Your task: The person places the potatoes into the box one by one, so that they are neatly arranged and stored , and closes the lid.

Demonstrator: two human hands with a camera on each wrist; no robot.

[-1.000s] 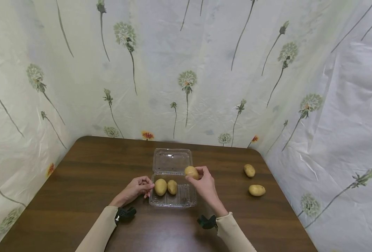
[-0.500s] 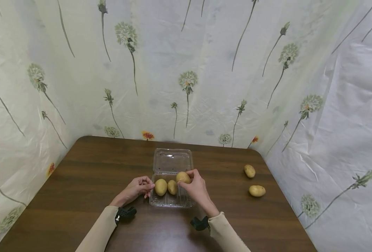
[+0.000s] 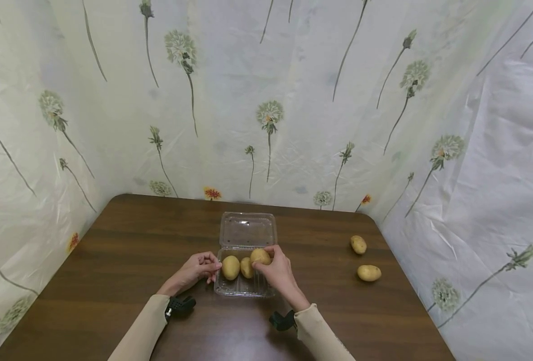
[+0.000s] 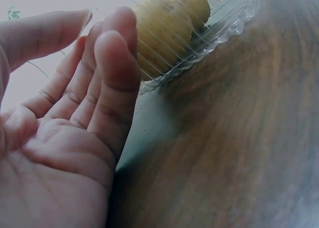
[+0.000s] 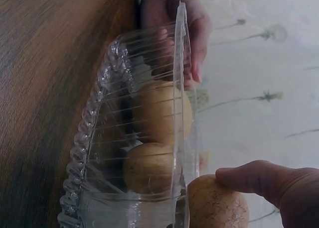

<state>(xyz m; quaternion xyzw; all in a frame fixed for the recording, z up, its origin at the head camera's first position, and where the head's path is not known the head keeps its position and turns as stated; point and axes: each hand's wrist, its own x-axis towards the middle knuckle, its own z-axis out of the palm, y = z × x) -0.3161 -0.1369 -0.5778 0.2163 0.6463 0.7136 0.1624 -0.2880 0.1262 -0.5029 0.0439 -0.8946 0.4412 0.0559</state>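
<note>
A clear plastic box (image 3: 248, 230) stands with its lid folded back; two potatoes (image 3: 230, 267) lie side by side in its left part. My left hand (image 3: 193, 273) pinches the box's left rim between thumb and fingers, also seen in the left wrist view. My right hand (image 3: 281, 273) holds a third potato (image 3: 260, 256) by thumb and fingers over the box, right beside the smaller potato (image 3: 246, 268). In the right wrist view the held potato (image 5: 218, 203) is at the level of the rim, under my thumb.
Two more potatoes (image 3: 358, 244) (image 3: 368, 273) lie on the brown table (image 3: 320, 235) to the right of the box. A curtain (image 3: 302, 125) with dandelion prints hangs behind the table and along both sides.
My right hand has carried its potato left and slightly down, from the box's right side to beside the smaller potato. The left hand has stayed at the rim.
</note>
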